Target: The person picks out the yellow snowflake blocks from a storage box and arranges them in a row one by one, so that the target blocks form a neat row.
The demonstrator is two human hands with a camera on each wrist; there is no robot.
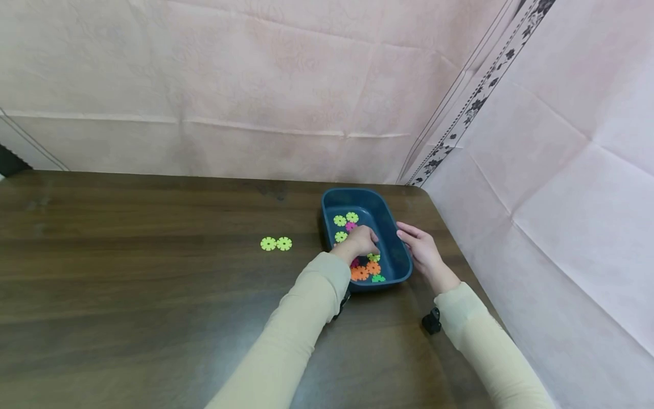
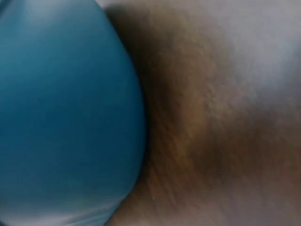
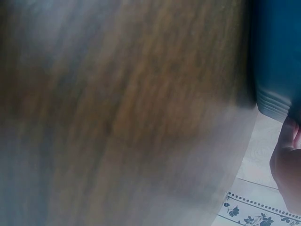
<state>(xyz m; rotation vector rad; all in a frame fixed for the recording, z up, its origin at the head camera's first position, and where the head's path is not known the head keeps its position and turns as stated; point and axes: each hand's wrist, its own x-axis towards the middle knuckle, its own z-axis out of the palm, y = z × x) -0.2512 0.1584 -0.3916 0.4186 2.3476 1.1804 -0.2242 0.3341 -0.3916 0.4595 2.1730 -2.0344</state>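
A dark blue rectangular bin (image 1: 393, 227) stands on the wooden table, with several flower-shaped plastic discs inside. Over the bin, my left hand (image 1: 361, 241) reaches in from the left with bent fingers, its fingertips right at a yellow-green disc (image 1: 373, 258). I cannot tell whether those fingers pinch a disc. Orange discs (image 1: 373, 267) and a green one (image 1: 378, 279) lie at the near end; more yellow-green discs (image 1: 339, 220) and a magenta one (image 1: 351, 226) lie toward the far end. My right hand (image 1: 423, 250) rests its extended fingers against the bin's right side.
Two yellow-green flower discs (image 1: 276, 243) lie side by side on the table (image 1: 153, 284), left of the bin. Pale cloth (image 1: 255, 85) hangs behind the table, and more cloth (image 1: 577, 170) borders its right edge. The left wrist view shows the bin's outer wall (image 2: 66, 113) up close.
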